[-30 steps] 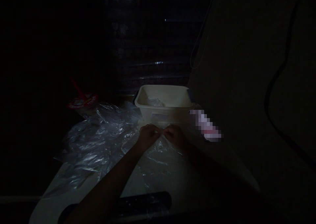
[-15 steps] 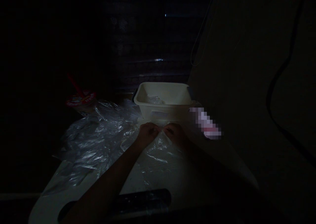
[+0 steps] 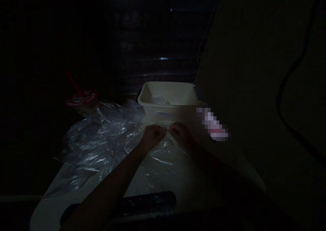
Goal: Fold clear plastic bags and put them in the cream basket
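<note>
Both hands meet at the middle of the white table (image 3: 198, 180), just in front of a cream plastic bin. My left hand (image 3: 153, 136) is closed, its fingertips pinching the top of a clear plastic bag (image 3: 164, 153). Close beside it, my right hand (image 3: 180, 134) pinches the same bag, with a small gap between the two hands. The bag spreads from the fingers toward me over the tabletop. The room is very dark, so the bag's edges and anything inside it are hard to make out.
A heap of clear plastic bags (image 3: 102, 146) covers the table's left side, by a cup with a red lid and straw (image 3: 82, 99). Crumpled plastic lies inside the cream bin (image 3: 170, 110). A blurred-out pinkish item (image 3: 214, 126) lies at right. A long dark slot (image 3: 150, 202) marks the near edge.
The whole view has shifted slightly, with things sitting a little higher now. Both hands stay pinched on the bag, and their fingers have moved only a little.
</note>
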